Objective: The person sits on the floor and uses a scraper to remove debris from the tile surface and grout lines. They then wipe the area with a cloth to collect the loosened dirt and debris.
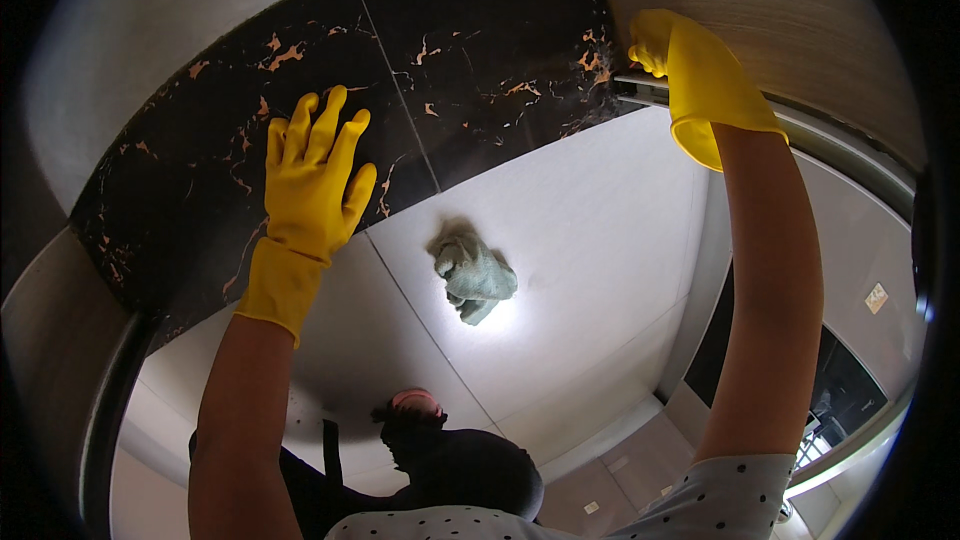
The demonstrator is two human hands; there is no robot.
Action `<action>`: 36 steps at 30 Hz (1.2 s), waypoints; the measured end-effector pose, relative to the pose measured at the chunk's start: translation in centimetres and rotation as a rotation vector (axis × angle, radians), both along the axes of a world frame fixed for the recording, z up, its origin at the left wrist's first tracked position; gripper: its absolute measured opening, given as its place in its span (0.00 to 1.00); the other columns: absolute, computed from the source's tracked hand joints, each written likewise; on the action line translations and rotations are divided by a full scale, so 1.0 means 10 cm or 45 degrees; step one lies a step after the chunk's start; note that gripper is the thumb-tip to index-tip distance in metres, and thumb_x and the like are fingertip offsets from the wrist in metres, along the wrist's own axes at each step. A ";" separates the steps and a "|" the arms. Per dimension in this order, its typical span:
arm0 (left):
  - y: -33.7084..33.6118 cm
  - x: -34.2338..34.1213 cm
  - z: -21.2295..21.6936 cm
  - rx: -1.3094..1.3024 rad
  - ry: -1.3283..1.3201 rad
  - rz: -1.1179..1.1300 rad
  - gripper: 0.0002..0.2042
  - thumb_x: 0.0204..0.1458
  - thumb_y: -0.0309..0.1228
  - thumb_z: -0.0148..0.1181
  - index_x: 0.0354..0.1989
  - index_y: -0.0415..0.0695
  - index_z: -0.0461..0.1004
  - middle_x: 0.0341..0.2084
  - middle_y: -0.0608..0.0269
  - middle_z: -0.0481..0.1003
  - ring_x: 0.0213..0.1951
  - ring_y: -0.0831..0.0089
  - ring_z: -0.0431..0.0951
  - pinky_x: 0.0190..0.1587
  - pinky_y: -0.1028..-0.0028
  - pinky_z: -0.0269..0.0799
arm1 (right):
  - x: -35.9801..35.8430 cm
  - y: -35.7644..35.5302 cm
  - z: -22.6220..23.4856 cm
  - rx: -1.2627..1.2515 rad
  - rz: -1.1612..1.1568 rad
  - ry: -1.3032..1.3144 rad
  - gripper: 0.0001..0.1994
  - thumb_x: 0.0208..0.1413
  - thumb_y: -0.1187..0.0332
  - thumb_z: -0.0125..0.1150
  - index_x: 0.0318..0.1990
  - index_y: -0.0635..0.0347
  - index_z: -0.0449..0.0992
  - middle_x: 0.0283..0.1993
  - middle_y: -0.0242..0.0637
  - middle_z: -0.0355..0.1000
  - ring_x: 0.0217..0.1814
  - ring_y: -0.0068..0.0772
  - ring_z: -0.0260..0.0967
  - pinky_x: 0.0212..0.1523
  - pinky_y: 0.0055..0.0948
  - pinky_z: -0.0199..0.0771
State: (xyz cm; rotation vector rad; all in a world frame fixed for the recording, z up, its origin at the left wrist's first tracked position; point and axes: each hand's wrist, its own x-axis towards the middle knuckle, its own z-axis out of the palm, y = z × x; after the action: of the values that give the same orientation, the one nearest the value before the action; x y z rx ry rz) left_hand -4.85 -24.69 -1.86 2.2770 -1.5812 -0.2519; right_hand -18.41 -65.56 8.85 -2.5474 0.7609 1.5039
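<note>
Both hands grip nothing that I can confirm. Left hand (312,180), in a yellow rubber glove, lies flat with fingers spread on the black marble panel (470,50). Right hand (700,75), also gloved, has fingers curled over the metal rail (640,88) at the panel's far right edge; I can't tell if it is clamped, since the fingertips are hidden behind the rail. A crumpled pale green cloth (473,275) sits on the glossy white surface (590,210) between the two forearms, near the panel's edge and touching neither hand. A bright glare spot lies just beside the cloth. Wood-grain panel (780,10) runs far right, above the rail. The near white surface shows a dark reflection of a person, hard to make out. Fisheye bends every edge and the rim is black.
</note>
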 end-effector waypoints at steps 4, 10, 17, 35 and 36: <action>-0.13 -0.05 0.03 -0.054 0.034 -0.061 0.25 0.55 0.38 0.57 0.63 0.48 0.68 0.68 0.54 0.60 0.67 0.47 0.59 0.68 0.44 0.49 | -0.13 -0.63 -0.45 -0.228 -1.163 0.522 0.11 0.61 0.67 0.55 0.34 0.64 0.80 0.29 0.50 0.78 0.27 0.44 0.77 0.28 0.41 0.74; 0.01 0.01 0.02 0.000 -0.015 0.004 0.25 0.55 0.38 0.57 0.62 0.48 0.68 0.68 0.53 0.60 0.67 0.47 0.59 0.67 0.44 0.50 | -0.21 -0.47 -0.70 -0.133 -0.708 0.019 0.08 0.60 0.70 0.58 0.37 0.68 0.78 0.25 0.47 0.73 0.23 0.38 0.72 0.24 0.38 0.71; -0.06 -0.01 0.02 -0.064 -0.039 -0.013 0.25 0.51 0.38 0.61 0.60 0.48 0.71 0.65 0.55 0.64 0.65 0.49 0.61 0.65 0.47 0.54 | -0.16 -0.12 -0.27 -0.073 -0.570 -0.131 0.07 0.59 0.72 0.59 0.38 0.69 0.77 0.24 0.44 0.72 0.22 0.33 0.71 0.21 0.33 0.69; -0.09 -0.03 0.01 -0.100 -0.041 -0.040 0.25 0.51 0.38 0.60 0.60 0.47 0.71 0.65 0.54 0.64 0.64 0.48 0.63 0.64 0.46 0.55 | -0.25 -0.16 -0.13 -0.067 -0.526 -0.195 0.08 0.57 0.70 0.60 0.36 0.69 0.78 0.28 0.46 0.77 0.27 0.36 0.78 0.28 0.35 0.75; -0.09 -0.03 0.01 -0.100 -0.041 -0.039 0.25 0.51 0.37 0.60 0.60 0.47 0.71 0.65 0.54 0.64 0.64 0.48 0.63 0.64 0.46 0.55 | -0.20 -0.12 -0.02 -0.084 -0.414 -0.174 0.07 0.57 0.71 0.60 0.36 0.68 0.78 0.29 0.45 0.77 0.29 0.37 0.78 0.29 0.35 0.75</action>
State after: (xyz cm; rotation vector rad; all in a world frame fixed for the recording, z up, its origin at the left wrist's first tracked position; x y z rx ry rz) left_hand -5.14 -25.63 -1.75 2.2098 -1.6136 -0.1592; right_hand -20.43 -66.77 8.62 -2.3910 1.1526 1.2104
